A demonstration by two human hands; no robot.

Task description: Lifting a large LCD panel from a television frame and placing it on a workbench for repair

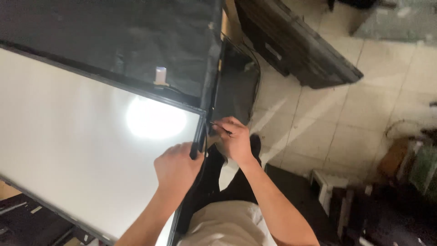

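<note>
A large flat panel with a glossy white surface (pixel 68 146) lies in front of me, edged by a thin black frame (pixel 200 119). My left hand (pixel 176 164) grips the black frame strip at the panel's right edge, fingers curled over it. My right hand (pixel 234 139) sits just to the right of that corner and pinches a thin dark tool (pixel 221 128), its tip at the frame's corner. A bright lamp glare (pixel 155 119) reflects off the white surface near both hands.
A dark sheet (pixel 114 36) lies behind the panel, with a small white cylinder (pixel 160 75) on it. Stacked dark panels (pixel 296 41) lean on the tiled floor (pixel 355 105) at upper right. Boxes and clutter (pixel 405 164) sit at the right.
</note>
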